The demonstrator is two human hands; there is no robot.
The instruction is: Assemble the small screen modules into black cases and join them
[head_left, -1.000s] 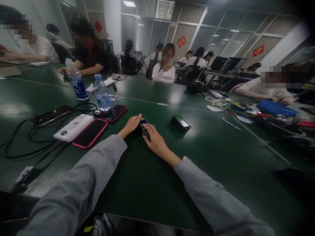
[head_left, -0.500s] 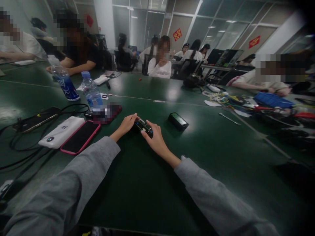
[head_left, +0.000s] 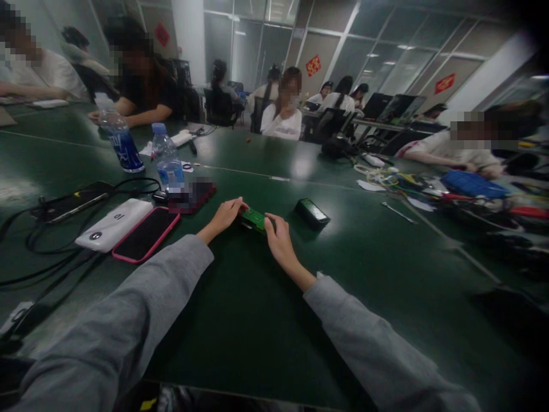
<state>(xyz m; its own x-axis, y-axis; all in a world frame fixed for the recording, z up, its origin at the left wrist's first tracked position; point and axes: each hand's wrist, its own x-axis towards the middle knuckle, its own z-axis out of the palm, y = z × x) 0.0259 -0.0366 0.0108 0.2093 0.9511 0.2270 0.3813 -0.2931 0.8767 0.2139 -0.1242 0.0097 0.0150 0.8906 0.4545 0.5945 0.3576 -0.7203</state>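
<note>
A small green circuit board [head_left: 254, 218] lies between my two hands on the dark green table [head_left: 240, 320]. My left hand [head_left: 225, 216] grips its left end with curled fingers. My right hand [head_left: 278, 240] pinches its right end. Both arms wear grey sleeves. A small black box with a green top [head_left: 314, 212] rests on the table just right of my hands.
Left of my hands lie a pink-cased phone [head_left: 146, 234], a white power bank [head_left: 114, 224], a second phone, black cables [head_left: 47, 240] and two water bottles [head_left: 168, 160]. Wires, tools and a blue tray [head_left: 472, 184] clutter the right side. Several people sit around the far edges.
The piece between my hands has been turned over: a dark face with a small screen showed earlier, a green board face shows now. The camera view shifted slightly.
</note>
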